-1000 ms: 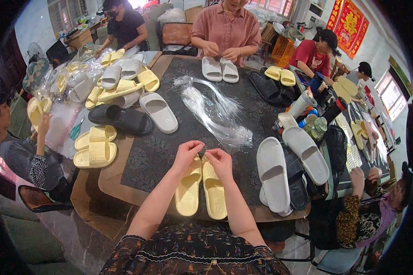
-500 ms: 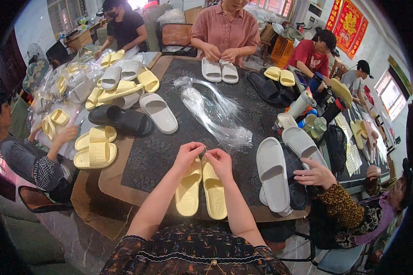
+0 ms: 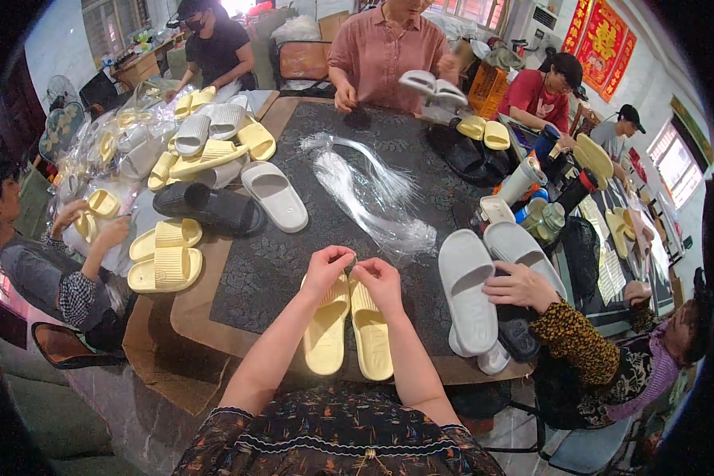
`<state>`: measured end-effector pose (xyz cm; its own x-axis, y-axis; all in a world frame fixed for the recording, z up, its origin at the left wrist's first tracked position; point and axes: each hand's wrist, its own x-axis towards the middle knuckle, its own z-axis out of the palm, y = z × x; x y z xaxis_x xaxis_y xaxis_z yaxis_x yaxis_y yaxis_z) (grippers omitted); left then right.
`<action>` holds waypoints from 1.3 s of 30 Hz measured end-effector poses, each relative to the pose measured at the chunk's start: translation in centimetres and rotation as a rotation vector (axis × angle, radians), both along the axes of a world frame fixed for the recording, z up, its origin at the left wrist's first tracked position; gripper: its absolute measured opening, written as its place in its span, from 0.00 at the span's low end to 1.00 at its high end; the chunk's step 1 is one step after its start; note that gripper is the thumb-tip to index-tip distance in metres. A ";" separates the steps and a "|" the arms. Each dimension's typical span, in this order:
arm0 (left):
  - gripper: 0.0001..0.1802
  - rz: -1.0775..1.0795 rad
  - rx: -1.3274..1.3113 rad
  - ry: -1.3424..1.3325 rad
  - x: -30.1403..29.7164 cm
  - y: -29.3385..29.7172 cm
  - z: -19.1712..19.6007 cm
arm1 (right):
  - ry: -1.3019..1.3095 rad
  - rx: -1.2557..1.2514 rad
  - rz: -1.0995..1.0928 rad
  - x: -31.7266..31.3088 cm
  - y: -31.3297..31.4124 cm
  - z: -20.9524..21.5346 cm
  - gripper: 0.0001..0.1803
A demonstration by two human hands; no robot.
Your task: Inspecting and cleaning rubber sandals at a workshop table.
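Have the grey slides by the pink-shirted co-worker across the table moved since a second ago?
Yes: against the clear plastic strands, the grey slides have gone up and rightward, off the dark mat.

Your worktop (image 3: 194, 317) shows a brown border around a dark patterned cover (image 3: 270, 289). Directly before you, at the near edge, lies a yellow slipper pair (image 3: 324, 343). At centre — one loose bundle of clear strands (image 3: 357, 208). On your left: a grey slipper (image 3: 276, 197), black slippers (image 3: 206, 208) and a second yellow pair (image 3: 163, 271). Far right — a dark slipper pair (image 3: 456, 155).
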<state>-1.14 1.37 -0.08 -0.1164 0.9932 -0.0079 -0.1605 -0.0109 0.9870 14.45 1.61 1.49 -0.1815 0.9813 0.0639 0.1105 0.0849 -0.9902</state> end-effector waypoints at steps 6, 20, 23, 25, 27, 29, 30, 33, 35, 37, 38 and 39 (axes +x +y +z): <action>0.08 0.006 -0.031 0.012 0.2 -0.3 0.9 | 0.037 0.012 0.006 0.2 0.2 -0.5 0.08; 0.08 -0.021 -0.037 -0.026 -0.1 0.1 0.1 | 0.069 -0.002 -0.009 0.0 0.5 -1.4 0.07; 0.08 -0.028 -0.022 0.016 0.0 0.2 -0.1 | 0.096 0.007 -0.017 0.1 0.6 -1.7 0.07; 0.08 -0.018 -0.014 0.049 0.1 0.1 0.0 | 0.088 0.017 -0.024 0.0 0.4 -1.2 0.07; 0.08 -0.030 -0.010 0.075 0.1 -0.1 0.4 | 0.079 0.027 -0.035 0.0 0.3 -1.0 0.06; 0.08 -0.045 -0.005 0.101 0.2 -0.1 0.6 | 0.092 0.057 -0.042 0.1 0.3 -1.3 0.06; 0.08 -0.056 0.009 0.107 0.2 -0.1 0.5 | 0.092 0.057 -0.042 0.2 0.2 -1.3 0.06; 0.08 -0.060 0.041 0.203 0.0 -0.1 0.3 | 0.105 0.031 -0.022 0.3 0.1 -1.0 0.07; 0.08 -0.050 0.057 0.294 -0.1 -0.3 0.1 | 0.000 0.047 -0.042 0.0 -0.2 -0.2 0.07; 0.08 -0.009 0.117 0.337 0.4 -0.4 0.5 | 0.009 0.046 -0.051 0.2 -0.1 -0.6 0.07; 0.08 -0.012 0.118 0.336 0.5 -0.3 0.3 | 0.019 0.045 -0.056 0.2 -0.1 -0.7 0.07; 0.07 0.007 0.110 0.286 0.6 -0.3 0.2 | 0.019 0.045 -0.052 0.1 -0.1 -0.4 0.07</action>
<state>-0.59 1.02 0.14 -0.1054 0.9854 0.1340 0.1243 -0.1207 0.9849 14.52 1.46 1.09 -0.1283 0.9855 0.1112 0.0977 0.1241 -0.9875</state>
